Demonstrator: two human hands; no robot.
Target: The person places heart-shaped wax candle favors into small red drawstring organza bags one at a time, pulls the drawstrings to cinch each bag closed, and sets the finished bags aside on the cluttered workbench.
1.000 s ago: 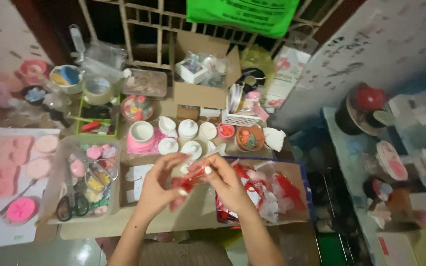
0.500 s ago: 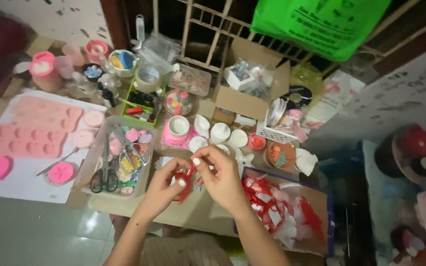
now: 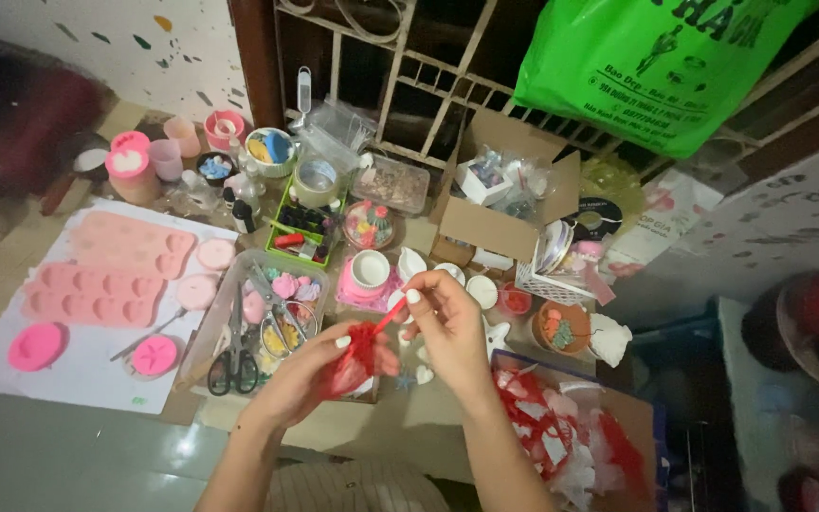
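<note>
Holding sheer red mesh pouch (image 3: 353,358), left hand (image 3: 310,374) cupped, right hand (image 3: 447,327) grip pinching drawstring.

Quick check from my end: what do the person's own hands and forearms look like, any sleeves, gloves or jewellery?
Both forearms are bare as far as the frame's bottom edge, with no sleeves or gloves. The left hand and right hand have nails painted white. No rings, watch or bracelets are visible.

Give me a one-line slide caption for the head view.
Left hand holds a small red mesh pouch while right hand pulls its red drawstring above a cluttered craft table.
</note>
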